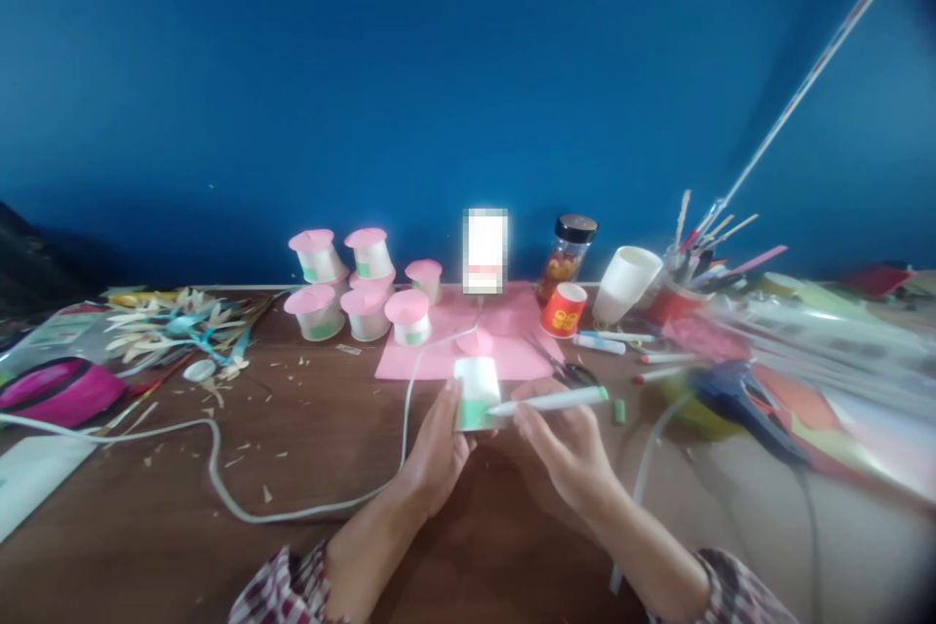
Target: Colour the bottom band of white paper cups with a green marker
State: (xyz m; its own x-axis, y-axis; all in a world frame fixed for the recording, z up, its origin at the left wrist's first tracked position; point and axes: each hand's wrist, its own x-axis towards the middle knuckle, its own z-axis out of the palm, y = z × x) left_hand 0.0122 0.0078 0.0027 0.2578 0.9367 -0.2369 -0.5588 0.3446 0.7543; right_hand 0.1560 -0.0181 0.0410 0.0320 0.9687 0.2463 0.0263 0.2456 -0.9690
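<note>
Held in my left hand (441,448) is a small white paper cup (479,378), with a green patch coloured on its side near the rim facing me. My right hand (566,439) grips a white marker (552,402) with a green end; its tip touches the green patch or is very close to it. A small green marker cap (619,410) lies on the table to the right. Behind the cup, a pink paper disc (475,342) rests on a pink paper sheet (409,363). Several white cups with pink disc tops (314,312) stand at the back left, some stacked, with green patches on their sides.
Black scissors (577,373) lie by the sheet's right edge. A red cup (564,310), a dark-lidded jar (568,258) and white cups (629,281) stand behind. A blue glue gun (746,405) sits right. A white cable (292,514) crosses the table toward a lit phone (485,252).
</note>
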